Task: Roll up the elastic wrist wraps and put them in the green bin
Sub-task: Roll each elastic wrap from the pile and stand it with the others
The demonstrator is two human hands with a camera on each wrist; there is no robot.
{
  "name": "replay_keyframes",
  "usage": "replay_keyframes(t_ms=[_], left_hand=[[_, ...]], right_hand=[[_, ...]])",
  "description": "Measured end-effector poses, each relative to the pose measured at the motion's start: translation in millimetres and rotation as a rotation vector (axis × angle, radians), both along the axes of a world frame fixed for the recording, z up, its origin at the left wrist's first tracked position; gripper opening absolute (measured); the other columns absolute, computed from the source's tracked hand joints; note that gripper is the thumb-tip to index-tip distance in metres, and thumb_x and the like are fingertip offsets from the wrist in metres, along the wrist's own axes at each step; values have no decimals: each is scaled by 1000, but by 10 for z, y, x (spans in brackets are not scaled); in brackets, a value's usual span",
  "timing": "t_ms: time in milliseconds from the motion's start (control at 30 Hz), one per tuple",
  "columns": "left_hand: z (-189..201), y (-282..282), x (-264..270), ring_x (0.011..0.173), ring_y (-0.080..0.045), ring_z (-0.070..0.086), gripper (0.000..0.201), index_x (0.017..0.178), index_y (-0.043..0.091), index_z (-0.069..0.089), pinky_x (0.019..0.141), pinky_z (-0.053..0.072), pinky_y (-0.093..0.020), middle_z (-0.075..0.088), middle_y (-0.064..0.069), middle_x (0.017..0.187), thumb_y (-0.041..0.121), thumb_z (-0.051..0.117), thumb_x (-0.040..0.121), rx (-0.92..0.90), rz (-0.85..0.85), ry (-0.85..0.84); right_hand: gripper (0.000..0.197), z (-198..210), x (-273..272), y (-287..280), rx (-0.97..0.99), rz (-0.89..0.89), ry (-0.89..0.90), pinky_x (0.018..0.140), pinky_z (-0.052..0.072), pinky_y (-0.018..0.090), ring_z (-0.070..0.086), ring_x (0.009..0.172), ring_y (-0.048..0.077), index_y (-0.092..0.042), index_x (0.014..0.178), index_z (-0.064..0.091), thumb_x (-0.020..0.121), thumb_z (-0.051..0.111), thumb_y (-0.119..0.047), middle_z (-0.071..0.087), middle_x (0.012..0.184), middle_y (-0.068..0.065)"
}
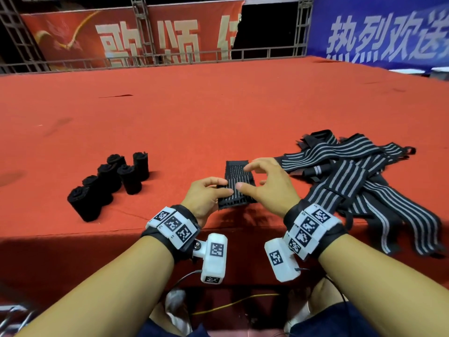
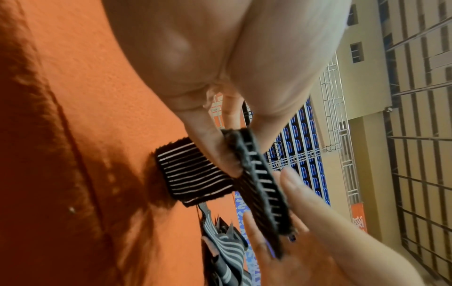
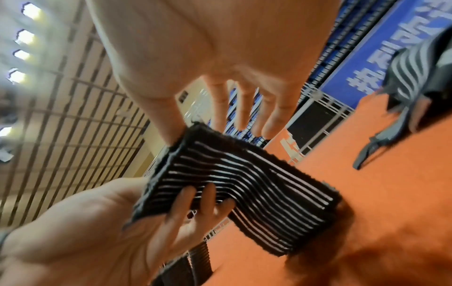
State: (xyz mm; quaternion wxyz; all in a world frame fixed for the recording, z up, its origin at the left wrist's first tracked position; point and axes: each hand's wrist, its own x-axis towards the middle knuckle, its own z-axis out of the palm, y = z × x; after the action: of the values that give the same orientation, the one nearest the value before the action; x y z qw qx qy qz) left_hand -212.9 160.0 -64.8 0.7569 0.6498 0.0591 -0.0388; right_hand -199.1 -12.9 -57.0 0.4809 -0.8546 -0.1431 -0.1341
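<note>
A black elastic wrist wrap with thin white stripes lies on the red table near its front edge. My left hand pinches its near end, thumb on top and fingers underneath, and lifts that end into a fold. My right hand arches over the wrap, thumb and index fingertip gripping the fold; its other fingers reach past it. Several rolled black wraps stand upright to the left. No green bin is in view.
A loose pile of unrolled striped wraps spreads at the right, and some hang over the table's front edge. Red and blue banners and metal railings stand behind the table. Cables hang below my wrists.
</note>
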Motion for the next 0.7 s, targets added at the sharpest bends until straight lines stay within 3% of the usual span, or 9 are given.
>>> replay_keyframes(t_ms=[133,267,300,367,433,500,600,667,700], left_hand=[[21,11,49,60,-17,66,15,87,3,63,58,59,-25,66,-13,78,-12,67,86,18,89,18],[30,5,72,57,-9,66,8,87,1,64,61,60,-21,65,-9,75,-6,65,91,0,50,55],[41,1,81,55,-6,64,7,88,2,64,58,58,-19,65,-4,71,2,65,94,22,52,55],[44,13,114,53,0,61,25,83,8,65,57,49,-17,63,8,63,25,61,100,239,75,-32],[8,42,181,68,-5,59,46,74,10,67,68,43,-25,63,8,70,45,56,101,447,84,-190],[-83,55,254,75,-9,58,49,76,12,71,73,44,-32,67,5,76,56,59,94,465,9,-260],[-311,31,404,79,-9,67,20,87,18,77,76,53,-31,76,6,84,34,67,93,450,-25,-258],[-433,12,508,77,-8,69,14,89,18,77,70,55,-27,77,5,82,21,67,97,423,-12,-226],[-488,1,544,74,-6,69,14,87,18,77,65,52,-22,76,6,79,18,66,97,405,-14,-202]], right_hand=[[31,-62,-35,21,-193,197,-47,83,43,25,60,93,11,-24,92,73,68,91,-34,64,98,-10],[12,-155,70,52,-160,156,-108,79,42,28,60,84,12,-20,89,74,80,81,-19,69,90,-8],[7,-170,103,52,-127,151,-99,76,43,27,60,80,11,-19,89,74,84,78,-18,70,86,-7],[3,-189,172,42,-84,175,-61,71,46,27,62,74,11,-19,87,71,90,72,-19,70,78,-8],[12,-226,260,17,-78,196,-16,67,45,27,58,69,8,-19,84,66,95,65,-21,65,73,-8],[19,-291,359,0,-74,186,16,64,40,25,53,66,3,-24,81,61,100,59,-22,60,71,-9],[15,-435,491,31,-60,169,60,71,42,28,56,75,6,-26,87,61,100,57,-21,63,79,-11],[6,-564,576,55,-3,150,102,83,47,30,62,90,10,-23,101,62,98,59,-18,66,94,-11],[12,-635,609,58,44,146,115,88,49,32,63,95,13,-23,107,61,96,60,-18,67,99,-10]])
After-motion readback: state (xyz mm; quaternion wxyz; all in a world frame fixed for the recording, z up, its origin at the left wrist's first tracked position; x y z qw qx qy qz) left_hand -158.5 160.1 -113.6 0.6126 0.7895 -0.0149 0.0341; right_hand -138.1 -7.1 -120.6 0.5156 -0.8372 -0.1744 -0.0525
